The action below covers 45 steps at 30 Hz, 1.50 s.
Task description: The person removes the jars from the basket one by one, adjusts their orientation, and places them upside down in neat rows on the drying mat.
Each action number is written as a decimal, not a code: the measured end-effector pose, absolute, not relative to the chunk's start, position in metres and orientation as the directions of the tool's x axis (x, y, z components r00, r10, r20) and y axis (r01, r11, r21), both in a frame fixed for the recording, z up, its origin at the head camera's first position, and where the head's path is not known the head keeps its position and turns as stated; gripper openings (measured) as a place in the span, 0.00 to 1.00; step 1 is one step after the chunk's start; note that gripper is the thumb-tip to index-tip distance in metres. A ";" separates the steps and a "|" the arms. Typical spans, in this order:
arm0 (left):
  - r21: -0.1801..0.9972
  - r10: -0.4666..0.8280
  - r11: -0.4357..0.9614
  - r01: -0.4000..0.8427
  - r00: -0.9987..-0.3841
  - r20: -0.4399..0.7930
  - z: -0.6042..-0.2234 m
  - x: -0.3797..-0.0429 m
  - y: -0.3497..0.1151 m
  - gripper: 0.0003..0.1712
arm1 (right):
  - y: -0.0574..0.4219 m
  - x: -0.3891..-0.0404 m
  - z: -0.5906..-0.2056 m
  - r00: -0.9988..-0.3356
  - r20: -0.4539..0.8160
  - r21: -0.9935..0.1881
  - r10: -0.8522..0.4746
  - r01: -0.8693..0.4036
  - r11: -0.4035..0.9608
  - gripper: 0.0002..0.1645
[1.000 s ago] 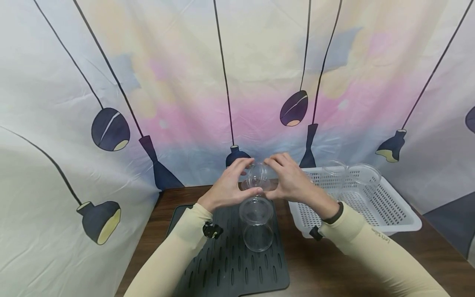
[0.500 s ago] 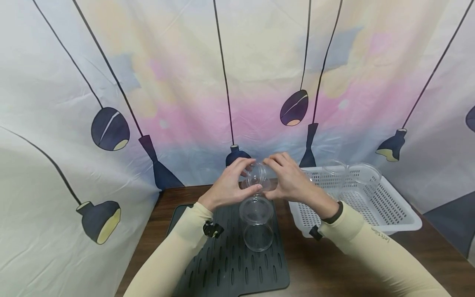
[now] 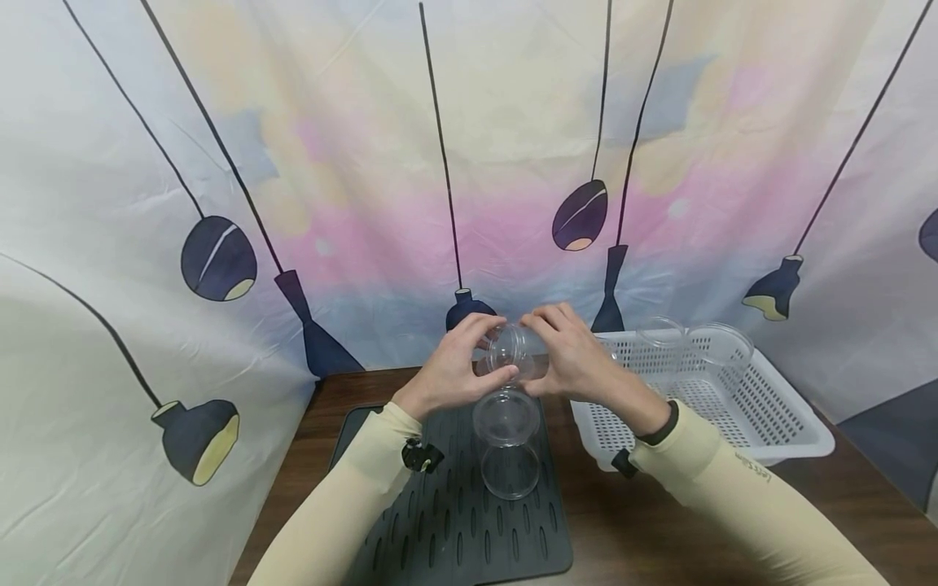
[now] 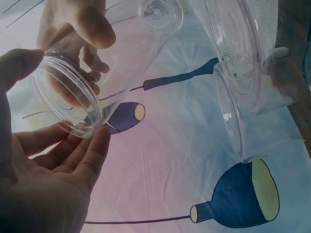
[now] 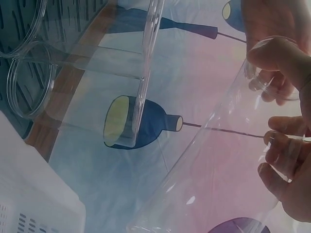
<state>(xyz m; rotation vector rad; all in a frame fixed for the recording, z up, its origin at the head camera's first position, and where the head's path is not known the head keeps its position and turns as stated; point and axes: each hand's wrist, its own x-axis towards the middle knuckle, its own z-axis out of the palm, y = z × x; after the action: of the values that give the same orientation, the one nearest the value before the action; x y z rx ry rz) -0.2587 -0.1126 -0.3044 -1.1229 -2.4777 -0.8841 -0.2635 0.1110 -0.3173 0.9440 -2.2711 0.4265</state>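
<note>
A clear jar [image 3: 507, 350] lies sideways between both hands, raised above the back of the dark mat [image 3: 410, 529]. My left hand [image 3: 456, 368] grips its ringed end [image 4: 63, 94], thumb on one side and fingertips on the other. Around the other part of the jar's body curls my right hand [image 3: 579, 358]. Whether the ringed end is a separate lid or the jar's own rim, I cannot tell. Just in front of the hands, another clear jar [image 3: 506, 419] stands on the mat. A further round, clear rim [image 3: 510, 472] shows below it.
To the right, a white perforated basket [image 3: 795, 448] stands on the brown wooden table [image 3: 623, 537]. Clear containers [image 3: 721, 343] show at its back rim. Behind the table hangs a cloth [image 3: 352, 163] printed with dark lamps.
Both hands keep their hold on the jar in nearly the same place. Only slight finger movement shows, and the whole view shifts a little.
</note>
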 end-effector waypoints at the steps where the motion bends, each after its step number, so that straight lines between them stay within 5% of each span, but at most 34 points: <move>1: 0.412 0.581 0.511 0.755 -0.656 0.481 -0.305 -0.259 -0.113 0.37 | 0.111 -0.263 -0.317 -0.539 0.664 -0.047 -0.518 -0.722 0.691 0.51; 9: 0.394 0.578 0.502 0.770 -0.637 0.509 -0.306 -0.260 -0.114 0.36 | 0.112 -0.263 -0.317 -0.537 0.649 -0.023 -0.538 -0.722 0.692 0.51; 19: 0.398 0.570 0.475 0.785 -0.619 0.540 -0.304 -0.263 -0.115 0.36 | 0.126 -0.257 -0.307 -0.655 0.557 -0.146 -0.510 -0.682 0.717 0.60; 29: 0.407 0.561 0.479 0.778 -0.627 0.540 -0.304 -0.262 -0.118 0.36 | 0.141 -0.260 -0.307 -0.640 0.582 -0.229 -0.502 -0.721 0.654 0.54; 38: 0.438 0.545 0.481 0.759 -0.651 0.528 -0.304 -0.260 -0.121 0.35 | 0.157 -0.263 -0.310 -0.717 0.550 -0.373 -0.428 -0.669 0.643 0.47; 45: 0.443 0.537 0.487 0.753 -0.658 0.528 -0.306 -0.260 -0.124 0.36 | 0.173 -0.267 -0.321 -0.710 0.603 -0.444 -0.364 -0.678 0.586 0.40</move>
<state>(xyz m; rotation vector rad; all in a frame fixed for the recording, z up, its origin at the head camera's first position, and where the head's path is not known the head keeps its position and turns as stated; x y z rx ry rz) -0.2603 -0.1236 -0.3058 -1.0861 -2.4180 -0.9532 -0.2673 0.1732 -0.3209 0.8326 -2.3652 0.9337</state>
